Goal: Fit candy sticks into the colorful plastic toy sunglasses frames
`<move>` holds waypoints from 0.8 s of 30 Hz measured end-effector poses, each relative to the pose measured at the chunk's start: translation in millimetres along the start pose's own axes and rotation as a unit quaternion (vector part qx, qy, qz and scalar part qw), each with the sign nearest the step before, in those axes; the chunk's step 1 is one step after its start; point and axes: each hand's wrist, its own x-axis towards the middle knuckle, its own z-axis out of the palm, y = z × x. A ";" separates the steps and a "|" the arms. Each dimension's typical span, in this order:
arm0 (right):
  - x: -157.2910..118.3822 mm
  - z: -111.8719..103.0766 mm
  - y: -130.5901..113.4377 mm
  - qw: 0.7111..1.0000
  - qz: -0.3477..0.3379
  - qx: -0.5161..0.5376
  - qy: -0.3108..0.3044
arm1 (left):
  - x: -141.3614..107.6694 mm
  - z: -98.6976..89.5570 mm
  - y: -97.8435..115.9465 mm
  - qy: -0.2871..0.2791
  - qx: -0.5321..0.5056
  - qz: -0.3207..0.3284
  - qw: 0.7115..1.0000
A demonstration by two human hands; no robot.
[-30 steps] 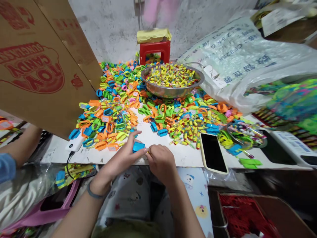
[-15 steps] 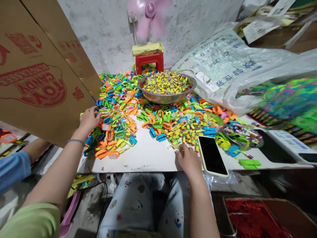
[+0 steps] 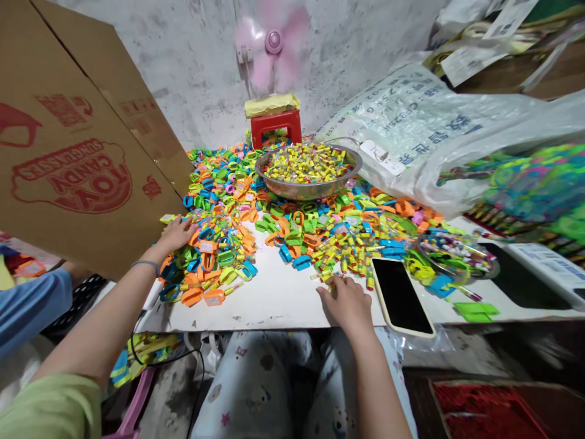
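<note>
My left hand (image 3: 178,233) lies on the left part of a pile of bright plastic toy watches (image 3: 208,262) in orange, green, blue and yellow, beside the cardboard box. Its fingers are stretched out over the pieces, and the fingertips are partly lost among them. My right hand (image 3: 350,305) rests on the white tabletop (image 3: 269,292), fingers slightly bent and thumb apart. Its fingertips touch the near edge of a heap of small yellow tubes with red ends (image 3: 340,256). A phone (image 3: 402,296) lies just right of this hand.
A metal bowl (image 3: 308,190) full of yellow tubes stands on the watches, before a red stool (image 3: 276,128). A large cardboard box (image 3: 91,177) stands left, a plastic sack (image 3: 411,116) right. Behind is a pink fan (image 3: 273,42). Another person's blue sleeve (image 3: 36,305) shows at far left.
The view has tilted up slightly, so the table sits lower in the picture. My left hand has shifted a little to the right over the watches; my right hand stays by the tubes.
</note>
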 end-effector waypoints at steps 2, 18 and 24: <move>0.1 -0.4 -1.2 1.000 -0.002 0.013 -0.004 | -0.8 -2.1 4.7 -0.010 0.005 -0.012 1.000; 4.4 13.4 -9.0 0.832 -0.094 0.546 -0.028 | -62.9 72.9 225.2 -0.033 -0.119 0.177 0.976; -2.1 4.7 -18.3 0.811 -0.103 0.573 -0.060 | -96.1 55.6 205.4 -0.060 -0.235 0.228 0.943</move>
